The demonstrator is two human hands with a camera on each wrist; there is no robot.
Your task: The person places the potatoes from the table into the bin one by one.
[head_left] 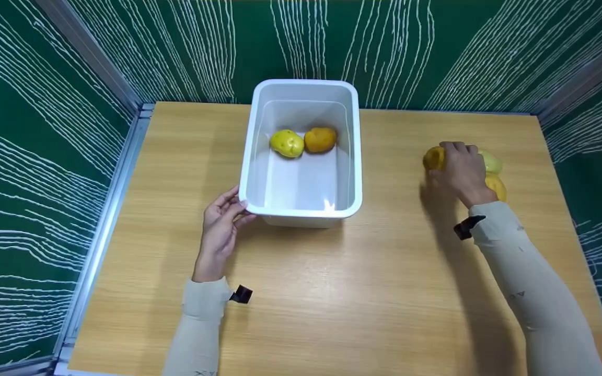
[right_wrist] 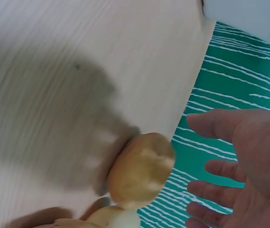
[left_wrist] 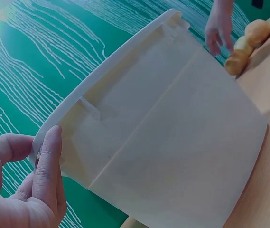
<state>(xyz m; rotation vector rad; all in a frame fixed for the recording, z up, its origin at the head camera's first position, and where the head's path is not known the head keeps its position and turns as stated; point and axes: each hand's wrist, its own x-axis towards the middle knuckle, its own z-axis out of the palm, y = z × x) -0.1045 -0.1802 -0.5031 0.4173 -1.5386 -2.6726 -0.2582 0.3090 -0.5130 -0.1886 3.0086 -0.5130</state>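
A white plastic bin (head_left: pixel 301 213) stands upright at the back middle of the table. Inside it lie a yellow potato (head_left: pixel 287 143) and a browner potato (head_left: pixel 321 140), side by side. My left hand (head_left: pixel 220 224) pinches the bin's near left rim between thumb and fingers. At the right, my right hand (head_left: pixel 463 169) hovers over a small group of potatoes: a brown one (head_left: pixel 433 157), a pale greenish one (head_left: pixel 491 162) and a yellow one (head_left: pixel 496 185). In the right wrist view, its spread fingers are apart from the nearest potato (right_wrist: pixel 142 171) and hold nothing.
The wooden table (head_left: pixel 395 292) ends at the back against a green wall (head_left: pixel 254 47) with white wavy lines. Similar green panels rise on both sides. A metal frame rail (head_left: pixel 105 219) runs along the left table edge.
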